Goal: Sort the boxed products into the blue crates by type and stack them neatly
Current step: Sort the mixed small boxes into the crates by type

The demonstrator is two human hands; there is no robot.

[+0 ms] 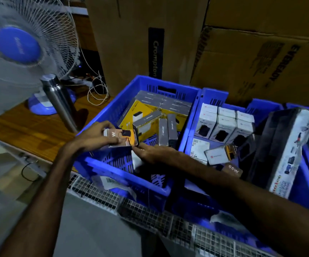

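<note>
held over left crate (pixel 124 184): small box (pixel 123 138), pinched by left hand (pixel 94 138) fingers; right hand (pixel 155 153) fingers straight, touching its corner. judged light, stiff card, slick; best gripped by short edges.

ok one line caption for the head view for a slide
Left hand holds a small orange box over the left blue crate; right hand reaches in beside it.

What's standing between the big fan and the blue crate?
In the head view, a steel bottle stands upright on the wooden table, between the fan and the left blue crate.
</note>
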